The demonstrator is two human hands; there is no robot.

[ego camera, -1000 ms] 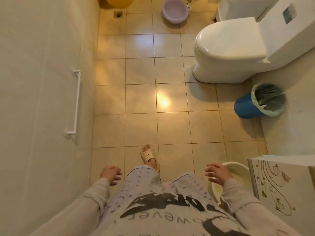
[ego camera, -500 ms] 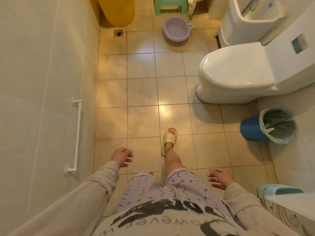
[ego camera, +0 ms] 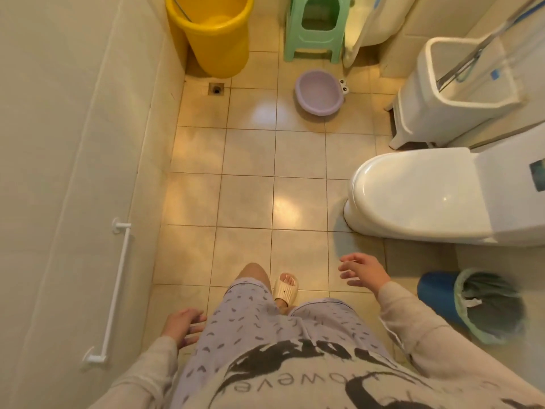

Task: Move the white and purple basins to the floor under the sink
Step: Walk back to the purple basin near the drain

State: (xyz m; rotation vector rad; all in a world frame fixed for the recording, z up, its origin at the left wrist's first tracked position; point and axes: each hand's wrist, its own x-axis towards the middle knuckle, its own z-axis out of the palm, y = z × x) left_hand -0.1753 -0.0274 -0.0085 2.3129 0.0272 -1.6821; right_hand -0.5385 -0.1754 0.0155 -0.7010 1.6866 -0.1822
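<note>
A home bathroom: toilet (ego camera: 418,196), tiled floor (ego camera: 247,202) with drain (ego camera: 216,89), yellow bucket (ego camera: 215,33)

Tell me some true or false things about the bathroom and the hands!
1. The purple basin sits on the floor near the green stool. True.
2. The right hand is holding the purple basin. False: it is open and empty, far from the basin.
3. The toilet lid is shut. True.
4. The yellow bucket stands beside the toilet. False: it is in the far left corner, by the wall.
5. The left hand carries a white basin. False: it holds nothing, and no white basin shows in this view.
6. The blue bin has a green liner. True.
</note>
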